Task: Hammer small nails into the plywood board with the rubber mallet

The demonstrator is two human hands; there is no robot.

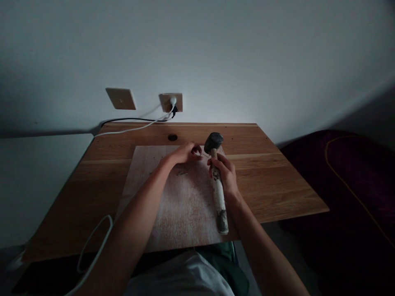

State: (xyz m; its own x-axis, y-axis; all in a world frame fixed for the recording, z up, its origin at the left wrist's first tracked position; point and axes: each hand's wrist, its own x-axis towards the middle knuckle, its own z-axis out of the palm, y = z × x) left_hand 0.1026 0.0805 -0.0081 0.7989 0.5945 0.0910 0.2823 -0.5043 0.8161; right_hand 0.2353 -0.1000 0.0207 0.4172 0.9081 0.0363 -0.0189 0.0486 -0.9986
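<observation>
The right hand point(226, 174) wraps its fingers round the upper handle of the black-headed mallet point(219, 191), above the right side of the pale board point(185, 213); gripping close to the head probably gives finer control. The left hand point(187, 153), at the board's far part, has its fingers bent into a narrow gap, seemingly for small, precise handling, though I cannot tell whether they pinch anything.

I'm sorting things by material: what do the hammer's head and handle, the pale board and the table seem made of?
Hammer head: dull, dark; perhaps rubber, possibly metal. Handle: likely wood, tan near the head, with patchy white coating. Board: matt, whitish streaks; wood or laminate. Table: brown grain, low sheen; wood or veneer.
</observation>
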